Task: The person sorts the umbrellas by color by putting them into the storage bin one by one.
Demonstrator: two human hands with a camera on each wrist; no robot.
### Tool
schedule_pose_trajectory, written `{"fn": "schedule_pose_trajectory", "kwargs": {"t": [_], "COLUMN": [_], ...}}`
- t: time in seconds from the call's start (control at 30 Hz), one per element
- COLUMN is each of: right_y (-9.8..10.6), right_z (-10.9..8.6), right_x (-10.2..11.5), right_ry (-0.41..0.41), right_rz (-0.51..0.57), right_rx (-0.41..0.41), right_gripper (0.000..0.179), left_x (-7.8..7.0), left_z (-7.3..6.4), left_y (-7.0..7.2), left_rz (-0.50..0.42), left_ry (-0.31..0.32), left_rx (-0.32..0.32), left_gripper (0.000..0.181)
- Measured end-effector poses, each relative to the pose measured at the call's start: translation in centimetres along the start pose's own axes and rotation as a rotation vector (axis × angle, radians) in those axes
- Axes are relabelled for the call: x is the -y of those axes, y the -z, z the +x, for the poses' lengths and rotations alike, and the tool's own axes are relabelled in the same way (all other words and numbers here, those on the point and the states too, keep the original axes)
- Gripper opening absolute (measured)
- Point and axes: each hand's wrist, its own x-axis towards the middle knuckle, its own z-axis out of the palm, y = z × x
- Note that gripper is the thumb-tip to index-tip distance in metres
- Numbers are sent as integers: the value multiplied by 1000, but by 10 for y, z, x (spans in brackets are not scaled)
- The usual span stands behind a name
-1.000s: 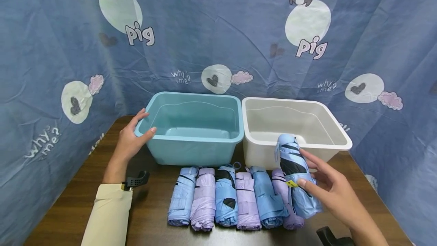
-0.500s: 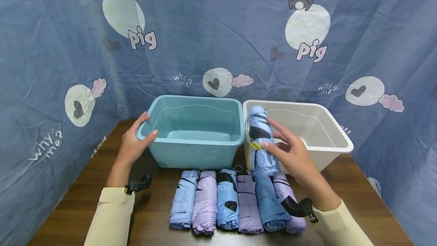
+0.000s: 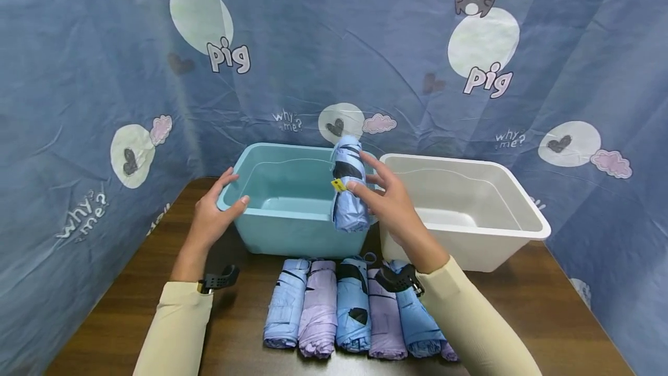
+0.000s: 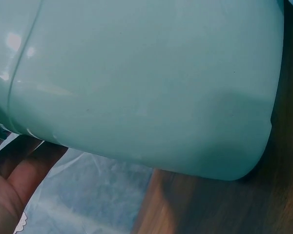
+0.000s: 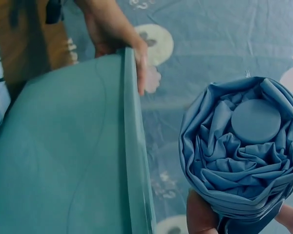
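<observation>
My right hand [image 3: 390, 205] holds a folded blue umbrella [image 3: 348, 205] with black patches and a yellow tag, thumb on one side and fingers on the other. The umbrella stands nearly upright over the right front part of a teal plastic bin [image 3: 300, 231]. In the right wrist view, the umbrella's gathered end [image 5: 256, 122] faces the camera beside the bin's rim. My left hand [image 3: 214, 213] grips the bin's front left corner, thumb and fingers over the rim. From the left wrist view, its fingers [image 4: 31, 168] lie against the bin's side.
A white bin [image 3: 469, 242] stands right of the teal one. In front, several folded umbrellas lie in a row on the wooden table, including a purple one [image 3: 318, 312] and a blue one [image 3: 284, 312]. My right forearm covers the row's right end. A patterned blue cloth [image 3: 334, 45] hangs behind.
My right hand has carried the blue umbrella up and left, from over the row's right end, past the white bin, to above the teal bin. My left hand has stayed on the teal bin's rim.
</observation>
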Motion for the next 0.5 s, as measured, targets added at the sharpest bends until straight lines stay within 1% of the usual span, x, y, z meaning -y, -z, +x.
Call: {"fn": "schedule_pose_trajectory", "kwargs": {"t": [0.07,0.17,0.3,0.5], "right_y": [-9,-23,-43,-73], "right_z": [10,25,45,70], "right_x": [1,1,-2,-7], "right_ry": [-3,-16,-48,-111], "right_rz": [-13,-5,38,64], "right_rx": [-1,8,15,8], "right_gripper": [62,62,63,64], "left_x": [0,0,1,3], "left_z": [0,0,-1,0], "left_y": [0,0,2,3], "left_rz": [-3,-6,-4,-16], "left_ry": [-3,-3,-12,-24], "left_rx": [0,-1,8,23], "left_gripper": [65,65,66,68]}}
